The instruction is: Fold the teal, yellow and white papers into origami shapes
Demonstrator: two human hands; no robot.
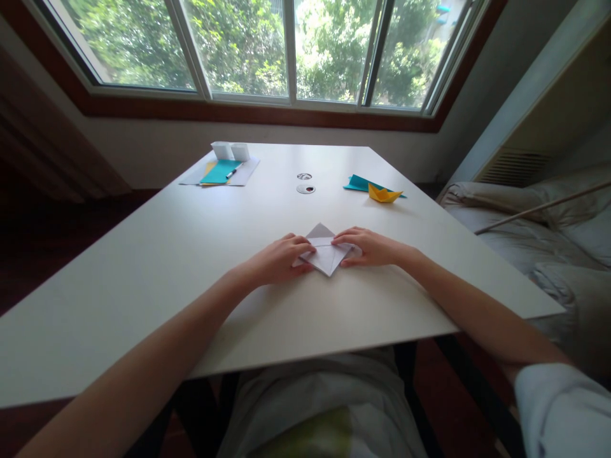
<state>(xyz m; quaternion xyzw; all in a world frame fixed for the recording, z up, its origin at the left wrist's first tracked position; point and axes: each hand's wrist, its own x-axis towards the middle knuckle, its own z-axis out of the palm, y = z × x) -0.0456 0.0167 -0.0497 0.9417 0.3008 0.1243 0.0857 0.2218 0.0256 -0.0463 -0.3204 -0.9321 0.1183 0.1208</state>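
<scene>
A folded sheet of white paper (327,257) lies on the white table in front of me, diamond-shaped with crease lines across it. My left hand (285,257) grips its left corner, fingers on top and thumb near the lower edge. At the right corner, my right hand (366,247) holds the paper the same way, fingertips resting on the upper face. The parts of the paper beneath my fingers are hidden.
A yellow paper boat (384,193) and a teal folded paper plane (359,183) sit at the right. Far left are teal paper (221,172), a marker (233,170) and small white containers (231,151). Two round discs (305,189) lie mid-table. Windows stand behind.
</scene>
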